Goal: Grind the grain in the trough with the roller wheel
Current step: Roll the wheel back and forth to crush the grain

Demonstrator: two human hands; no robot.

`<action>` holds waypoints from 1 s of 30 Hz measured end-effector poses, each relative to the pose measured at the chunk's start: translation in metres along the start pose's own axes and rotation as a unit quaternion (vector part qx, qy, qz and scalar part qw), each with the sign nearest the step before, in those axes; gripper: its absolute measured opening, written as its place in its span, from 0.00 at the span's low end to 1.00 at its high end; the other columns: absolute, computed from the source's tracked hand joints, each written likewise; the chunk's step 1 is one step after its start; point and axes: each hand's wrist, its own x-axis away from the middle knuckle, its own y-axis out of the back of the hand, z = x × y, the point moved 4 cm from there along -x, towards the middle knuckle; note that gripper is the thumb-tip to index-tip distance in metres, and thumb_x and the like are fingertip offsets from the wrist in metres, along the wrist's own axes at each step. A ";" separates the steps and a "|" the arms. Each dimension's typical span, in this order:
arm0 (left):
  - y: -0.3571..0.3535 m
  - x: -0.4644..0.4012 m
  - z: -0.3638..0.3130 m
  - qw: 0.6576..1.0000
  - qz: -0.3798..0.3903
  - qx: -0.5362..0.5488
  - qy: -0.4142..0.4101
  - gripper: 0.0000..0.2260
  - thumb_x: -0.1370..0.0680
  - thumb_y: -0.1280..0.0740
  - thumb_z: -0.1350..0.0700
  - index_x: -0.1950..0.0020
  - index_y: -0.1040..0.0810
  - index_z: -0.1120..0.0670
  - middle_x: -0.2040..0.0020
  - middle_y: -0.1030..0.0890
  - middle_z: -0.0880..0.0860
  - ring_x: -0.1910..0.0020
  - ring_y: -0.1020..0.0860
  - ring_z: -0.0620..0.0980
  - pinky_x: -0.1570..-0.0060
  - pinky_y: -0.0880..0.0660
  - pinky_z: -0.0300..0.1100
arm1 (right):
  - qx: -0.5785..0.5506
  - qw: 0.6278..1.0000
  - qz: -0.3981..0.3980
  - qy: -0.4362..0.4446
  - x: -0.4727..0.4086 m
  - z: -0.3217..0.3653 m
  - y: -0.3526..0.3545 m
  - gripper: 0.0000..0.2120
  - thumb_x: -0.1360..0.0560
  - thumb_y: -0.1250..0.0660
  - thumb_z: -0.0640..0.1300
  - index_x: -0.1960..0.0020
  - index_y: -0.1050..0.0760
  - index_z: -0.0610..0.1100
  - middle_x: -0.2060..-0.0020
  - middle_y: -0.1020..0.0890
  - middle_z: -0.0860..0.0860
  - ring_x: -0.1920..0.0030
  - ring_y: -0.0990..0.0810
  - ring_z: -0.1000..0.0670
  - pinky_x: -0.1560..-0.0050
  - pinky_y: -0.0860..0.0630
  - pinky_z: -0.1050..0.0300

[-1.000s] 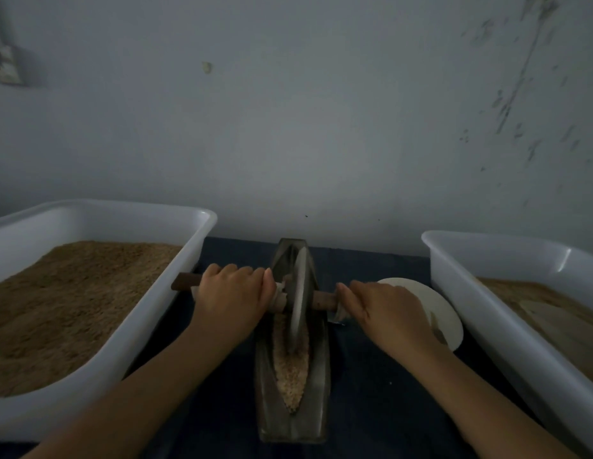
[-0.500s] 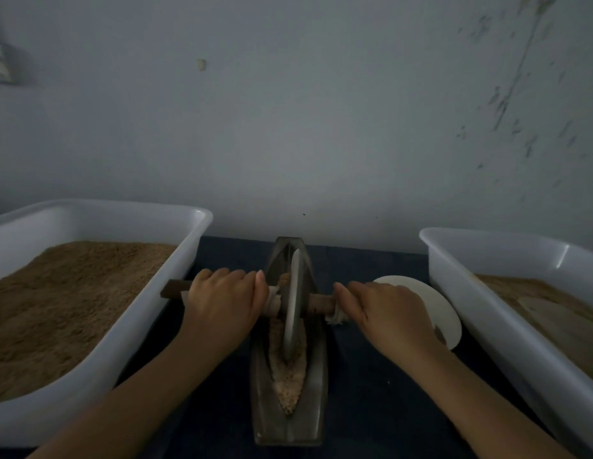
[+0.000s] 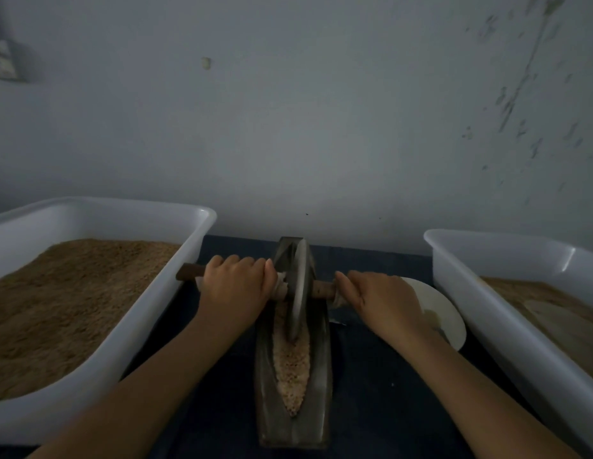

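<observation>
A dark blue bench (image 3: 371, 376) runs up to a pale grey wall (image 3: 321, 127), dimly lit, with scuffs and flaking marks toward 2 o'clock and a small fixture (image 3: 1, 61) at 10 o'clock. At the centre a dark metal trough (image 3: 321, 376) lies lengthwise, pointing toward 12 o'clock, with pale crushed grain (image 3: 290, 369) along its groove. The roller wheel (image 3: 296, 293) stands upright in the far half of the groove, its wooden axle (image 3: 321, 288) crossing from 9 to 3 o'clock. The left hand (image 3: 237, 286) has its grip curled round the axle just left of the wheel; the right hand (image 3: 384, 303) wraps the other end, over a scrap of white cloth. A white tub (image 3: 139, 326) of brown meal sits at 9 o'clock, a second white tub (image 3: 487, 293) at 3 o'clock, with a white plate (image 3: 444, 313) between it and the trough.
</observation>
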 end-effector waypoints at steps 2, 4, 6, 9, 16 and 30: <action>0.006 0.009 -0.002 1.000 0.013 -0.013 -0.006 0.12 0.19 0.49 0.52 0.56 0.29 0.50 0.63 0.28 0.47 0.64 0.31 0.48 0.59 0.37 0.42 | -0.009 1.000 0.013 0.005 0.012 0.006 0.007 0.19 0.21 0.53 0.58 0.63 0.35 0.49 0.70 0.26 0.52 0.67 0.25 0.48 0.68 0.33 0.52; 0.010 0.019 -0.003 0.998 0.046 -0.024 -0.020 0.10 0.20 0.49 0.51 0.52 0.29 0.49 0.59 0.26 0.47 0.60 0.28 0.48 0.56 0.36 0.42 | -0.006 1.000 0.019 -0.003 0.023 0.010 0.017 0.21 0.23 0.58 0.61 0.62 0.35 0.50 0.72 0.30 0.53 0.69 0.29 0.51 0.71 0.36 0.57; 0.016 0.028 -0.003 0.998 0.051 -0.008 -0.030 0.09 0.20 0.46 0.50 0.52 0.29 0.49 0.58 0.24 0.47 0.59 0.26 0.48 0.54 0.33 0.42 | -0.012 1.000 0.016 0.010 0.035 0.017 0.027 0.24 0.25 0.63 0.63 0.63 0.36 0.51 0.72 0.31 0.54 0.69 0.29 0.52 0.70 0.39 0.58; 0.027 0.036 -0.003 0.998 0.030 0.038 -0.037 0.12 0.20 0.46 0.50 0.61 0.28 0.49 0.66 0.25 0.46 0.67 0.26 0.48 0.58 0.28 0.44 | -0.003 1.000 0.005 0.030 0.047 0.025 0.039 0.26 0.27 0.66 0.64 0.63 0.35 0.51 0.71 0.29 0.53 0.69 0.27 0.52 0.67 0.37 0.56; 0.022 0.032 -0.003 0.998 0.029 0.033 -0.041 0.11 0.20 0.46 0.52 0.56 0.26 0.52 0.63 0.23 0.49 0.65 0.24 0.50 0.56 0.26 0.44 | -0.003 1.000 0.009 0.026 0.035 0.020 0.029 0.20 0.21 0.56 0.59 0.63 0.37 0.49 0.71 0.29 0.52 0.69 0.27 0.49 0.69 0.33 0.54; -0.015 -0.013 0.001 0.994 0.064 -0.081 -0.040 0.09 0.21 0.42 0.51 0.45 0.31 0.53 0.57 0.24 0.49 0.59 0.25 0.49 0.53 0.29 0.44 | 0.034 0.999 0.015 -0.007 -0.021 -0.009 -0.012 0.18 0.19 0.51 0.56 0.63 0.34 0.49 0.67 0.21 0.49 0.64 0.22 0.44 0.65 0.28 0.52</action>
